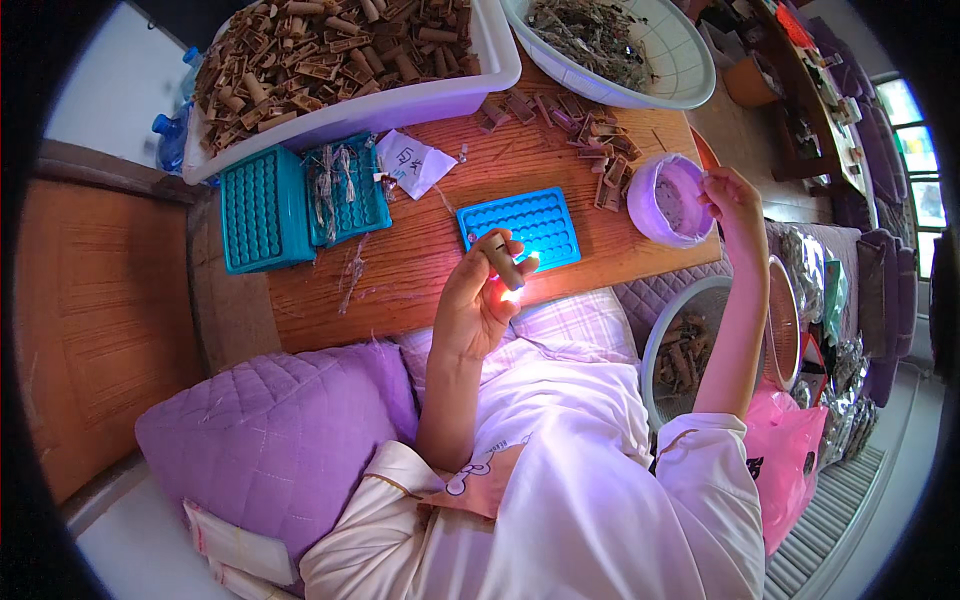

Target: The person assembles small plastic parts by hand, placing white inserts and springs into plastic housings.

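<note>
Grasping a small brown tubular piece [503, 264], the left hand [468, 302] holds it up near the blue tray [516, 203] on the desk [400, 290]; the right hand [736, 200] has its fingertips at the rim of the round white bowl [646, 214], whether pinching anything I cannot tell; similar brown pieces [330, 60] fill the large white bin [400, 107].
</note>
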